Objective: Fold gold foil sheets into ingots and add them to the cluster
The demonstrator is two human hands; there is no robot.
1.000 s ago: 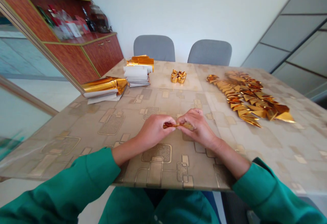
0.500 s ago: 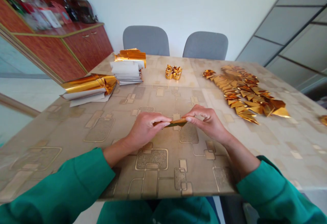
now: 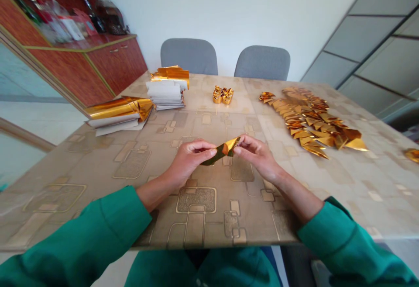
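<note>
Across the table [image 3: 98, 169], paper stacks [image 3: 166, 95] are sitting left, gold foil folds [image 3: 309, 121] are spreading right, while the left grip [image 3: 190, 160] and right grip [image 3: 257, 158] are pinching a gold foil strip [image 3: 224, 150].

Folded gold foil strip [image 3: 224, 149]; narrow, shiny, darker at lower end; tilted up toward the right; pinched in air betw. left hand [image 3: 191, 160] & right hand [image 3: 257, 156].

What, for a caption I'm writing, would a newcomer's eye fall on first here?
The long spread of folded gold foil triangles on the table's right side catches the eye first. At the centre, the left hand and right hand pinch a folded gold strip. Farther back sit stacks of gold-backed paper at left and small folded gold ingots mid-table.
</note>
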